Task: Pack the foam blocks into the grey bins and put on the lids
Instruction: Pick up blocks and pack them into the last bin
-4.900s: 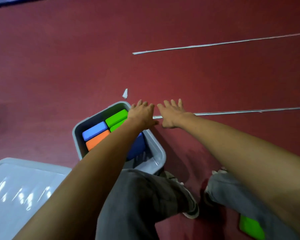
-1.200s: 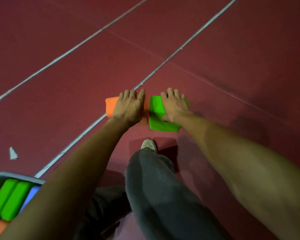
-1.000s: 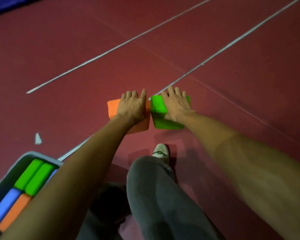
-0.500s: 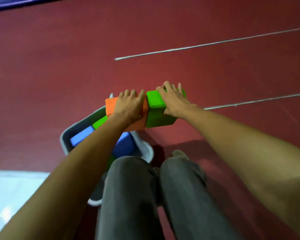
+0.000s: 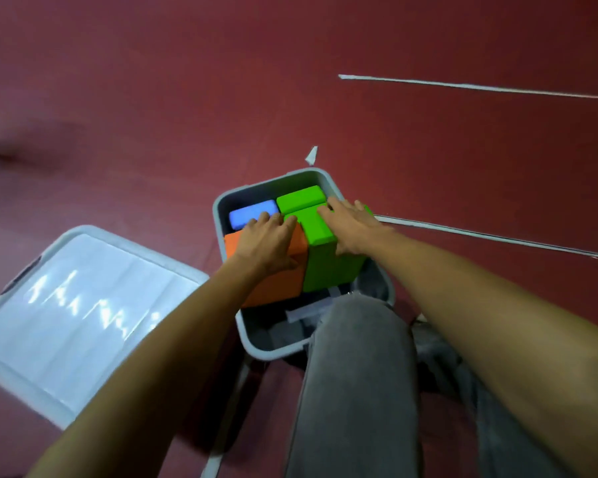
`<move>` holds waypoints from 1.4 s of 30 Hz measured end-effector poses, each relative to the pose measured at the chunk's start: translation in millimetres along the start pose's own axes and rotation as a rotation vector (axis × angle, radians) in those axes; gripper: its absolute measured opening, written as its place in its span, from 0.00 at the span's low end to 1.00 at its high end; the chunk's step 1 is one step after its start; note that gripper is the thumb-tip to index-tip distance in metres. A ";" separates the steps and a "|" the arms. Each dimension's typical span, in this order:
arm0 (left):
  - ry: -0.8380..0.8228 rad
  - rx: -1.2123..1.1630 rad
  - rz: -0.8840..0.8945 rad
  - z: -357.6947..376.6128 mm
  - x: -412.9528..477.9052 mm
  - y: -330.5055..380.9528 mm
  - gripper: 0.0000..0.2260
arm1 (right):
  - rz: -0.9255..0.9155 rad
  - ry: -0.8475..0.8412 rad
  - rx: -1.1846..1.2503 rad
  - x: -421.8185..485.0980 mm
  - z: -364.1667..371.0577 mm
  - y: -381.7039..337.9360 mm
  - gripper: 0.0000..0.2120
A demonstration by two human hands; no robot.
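The near rim of the grey bin [image 5: 217, 215] was cut off by a grey trouser leg [image 5: 356, 374], and its floor was hidden by the blocks above it. The left forearm covered part of the lid [image 5: 83, 305], which lay to the left of the bin; whether a second bin sat beneath it could not be determined. The left hand [image 5: 266, 243] gripped the orange block [image 5: 273, 286], fingers bent over its far top edge and thumb on the near face. The right hand [image 5: 351, 224] gripped the green block [image 5: 328, 267] likewise, fingers across the top. The two blocks stood upright, side by side and touching, over the middle of the bin. Whether their lower ends rested on anything could not be established. Beyond the fingertips, at the far end of the bin, lay a blue block [image 5: 252, 213] and a second green block [image 5: 301, 198], just beside each other. White tape lines [image 5: 480, 88] crossed the red floor [image 5: 152, 115].
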State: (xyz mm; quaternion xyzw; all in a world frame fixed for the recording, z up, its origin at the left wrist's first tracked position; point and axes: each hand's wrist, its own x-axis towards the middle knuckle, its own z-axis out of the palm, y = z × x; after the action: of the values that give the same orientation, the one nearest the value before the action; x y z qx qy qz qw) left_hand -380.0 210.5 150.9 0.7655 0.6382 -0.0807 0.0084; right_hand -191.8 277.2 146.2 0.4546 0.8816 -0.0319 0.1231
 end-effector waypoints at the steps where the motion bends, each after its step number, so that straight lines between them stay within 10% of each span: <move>1: 0.010 -0.020 0.003 6.4 0.9 3.3 0.40 | 0.009 -0.008 -0.020 1.7 4.5 0.2 0.45; 42: 0.018 -0.016 0.002 244.4 50.8 -8.6 0.43 | 0.034 -0.088 -0.051 86.3 208.8 -6.2 0.62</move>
State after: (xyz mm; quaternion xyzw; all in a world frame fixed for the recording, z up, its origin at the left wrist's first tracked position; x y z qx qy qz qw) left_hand -407.3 233.3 -96.4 0.7667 0.6383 -0.0687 0.0091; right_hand -205.7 307.0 -77.4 0.4642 0.8681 -0.0273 0.1736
